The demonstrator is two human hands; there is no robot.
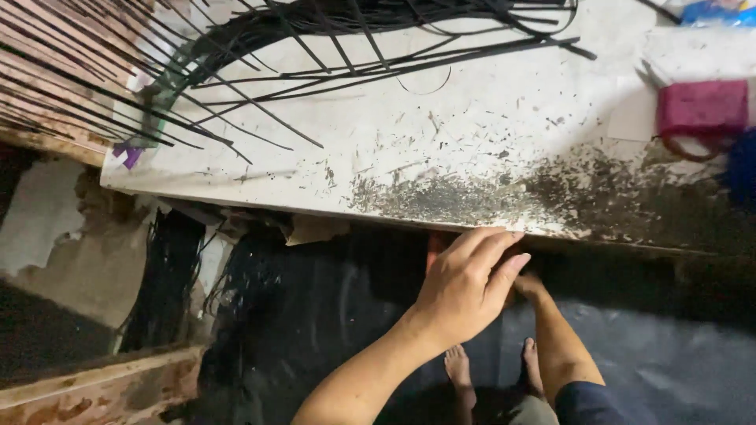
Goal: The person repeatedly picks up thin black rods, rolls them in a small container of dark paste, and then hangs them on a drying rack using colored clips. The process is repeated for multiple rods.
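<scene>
A white worktop (441,134) fills the upper half of the view, its near edge running from nine o'clock down toward three o'clock. Its surface is scuffed and dirty: fine black shavings and specks lie scattered over the middle, and they thicken into a dark grimy band along the near edge toward three o'clock. At twelve o'clock a bundle of long black strips (331,31) curves across the top and fans out toward ten o'clock. A magenta pouch (702,108) sits on the worktop at two o'clock, with something blue and blurred just beside it at the right border.

Below the edge the room is dim. Black sheeting (315,315) covers the floor, more black strips (165,283) hang at eight o'clock, and a worn wooden beam (94,386) crosses the seven o'clock corner.

The left hand (465,287) lies at five o'clock against the underside edge of the worktop, its fingers (492,248) held together and bent over a narrow orange piece (434,248) tucked there; whether they grip it cannot be told. The right hand (529,285) is mostly hidden behind the left, so its fingers cannot be judged. Bare feet (458,366) stand below.
</scene>
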